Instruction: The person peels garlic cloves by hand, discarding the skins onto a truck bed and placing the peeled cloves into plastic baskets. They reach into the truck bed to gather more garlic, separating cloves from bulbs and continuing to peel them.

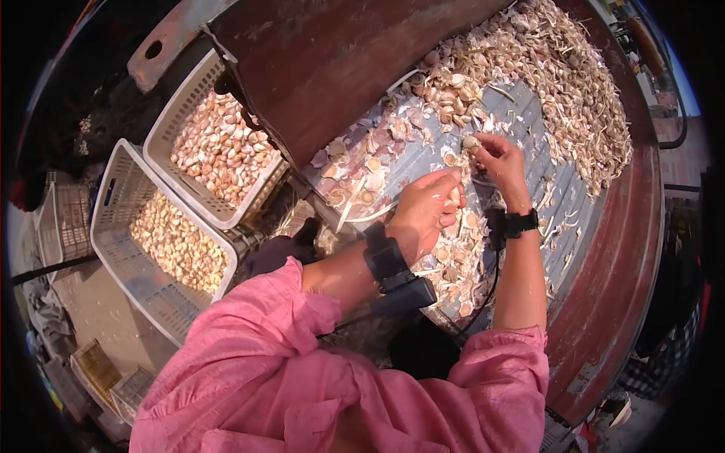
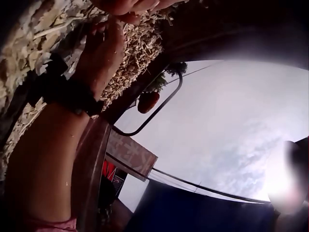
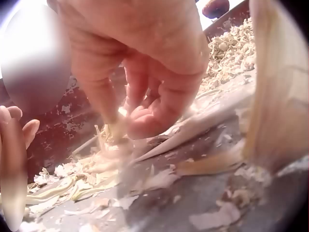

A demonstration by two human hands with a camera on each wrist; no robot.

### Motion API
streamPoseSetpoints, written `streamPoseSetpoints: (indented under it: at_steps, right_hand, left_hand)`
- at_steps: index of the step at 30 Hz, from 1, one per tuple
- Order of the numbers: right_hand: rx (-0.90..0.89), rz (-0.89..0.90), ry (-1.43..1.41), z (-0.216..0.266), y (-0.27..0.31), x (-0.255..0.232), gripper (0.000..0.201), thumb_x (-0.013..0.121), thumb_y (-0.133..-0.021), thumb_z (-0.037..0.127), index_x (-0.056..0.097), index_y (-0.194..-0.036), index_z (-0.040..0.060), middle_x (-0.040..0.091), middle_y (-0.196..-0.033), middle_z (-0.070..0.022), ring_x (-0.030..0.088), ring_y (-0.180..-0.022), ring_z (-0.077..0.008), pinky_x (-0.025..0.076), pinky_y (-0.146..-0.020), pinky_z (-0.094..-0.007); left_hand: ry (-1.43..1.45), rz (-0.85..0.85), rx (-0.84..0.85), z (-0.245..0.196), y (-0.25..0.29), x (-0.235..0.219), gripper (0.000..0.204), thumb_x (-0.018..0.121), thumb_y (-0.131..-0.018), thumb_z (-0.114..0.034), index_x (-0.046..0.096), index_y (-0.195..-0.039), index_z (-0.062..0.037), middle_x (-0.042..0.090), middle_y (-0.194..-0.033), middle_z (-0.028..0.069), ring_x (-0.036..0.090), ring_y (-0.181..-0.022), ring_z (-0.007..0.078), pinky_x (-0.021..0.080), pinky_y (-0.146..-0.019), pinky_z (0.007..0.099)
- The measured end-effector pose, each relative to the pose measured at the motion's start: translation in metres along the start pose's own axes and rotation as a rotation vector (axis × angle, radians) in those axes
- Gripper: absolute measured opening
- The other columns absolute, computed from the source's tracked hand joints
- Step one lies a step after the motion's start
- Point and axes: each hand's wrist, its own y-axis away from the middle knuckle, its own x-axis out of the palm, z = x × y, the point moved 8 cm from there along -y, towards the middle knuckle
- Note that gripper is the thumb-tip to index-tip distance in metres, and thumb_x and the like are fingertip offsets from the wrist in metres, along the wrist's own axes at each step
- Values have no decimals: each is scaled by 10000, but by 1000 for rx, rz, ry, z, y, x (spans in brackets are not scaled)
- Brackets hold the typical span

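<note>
Lying pinched in curled fingertips at the middle of the big round tray (image 1: 627,249): a garlic piece (image 1: 470,143), held just above the grey, husk-strewn floor of that tray. Gripping it from the far side, the right hand (image 1: 502,162), fingers bent and thumb closing in; seen close in the right wrist view as the same right hand (image 3: 145,72) curling round pale, stringy garlic skin (image 3: 113,130) right at the fingertips. Sitting just beside it, nearly touching, the left hand (image 1: 424,211), fingers clenched around a few cloves (image 1: 451,202) showing pale between the knuckles. Wearing dark straps at both wrists, with pink sleeves (image 1: 302,362) pushed back to the elbows.

Spreading under and around both hands: loose husks and papery peels (image 1: 362,170), thinning toward the near rim. Piling up along the far side of the tray: a thick heap of garlic and dry stalks (image 1: 559,83). Overhanging the tray's left part: a rusty brown metal sheet (image 1: 317,68).

Standing well apart to the left, lower down: two white slotted crates, the farther crate (image 1: 170,124) holding pinkish cloves, the nearer crate (image 1: 113,226) holding paler yellowish ones.

Showing in the left wrist view: mostly bright sky, plus the right forearm (image 2: 43,154) against the tray's edge.
</note>
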Motion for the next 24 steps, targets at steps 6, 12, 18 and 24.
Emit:
streamPoseSetpoints:
  at_steps: [6,12,18,24]
  right_hand:
    - [91,-130,-296,17,64,1,158,554,-790,93,594,-917,7,594,-741,-23,542,-591,-82,436,-522,-191]
    - [141,-168,-92,11,107,2,213,556,-781,83,587,-986,33,555,-713,-15,509,-575,-69,428,-515,-196]
    - [-164,104,300,60,116,62,267,594,-692,53,599,-960,61,497,-780,-65,514,-619,-161,419,-574,-273]
    - [-173,-21,446,64,136,72,163,561,-685,34,607,-840,13,510,-755,-93,526,-587,-161,424,-550,-271]
  left_hand:
    - [-62,-88,89,-4,0,-7,232,544,-824,-161,493,-993,-11,494,-702,30,453,-576,80,294,-415,173]
    - [25,-45,126,-7,-4,-23,194,518,-834,-157,493,-967,-18,484,-711,51,400,-533,72,293,-426,176]
    - [88,-18,216,-36,19,-23,160,504,-835,-155,463,-922,-27,479,-707,52,372,-516,76,281,-421,183]
    - [252,-135,133,-30,93,-64,124,517,-822,-129,463,-890,-40,484,-695,59,409,-510,85,281,-383,185]
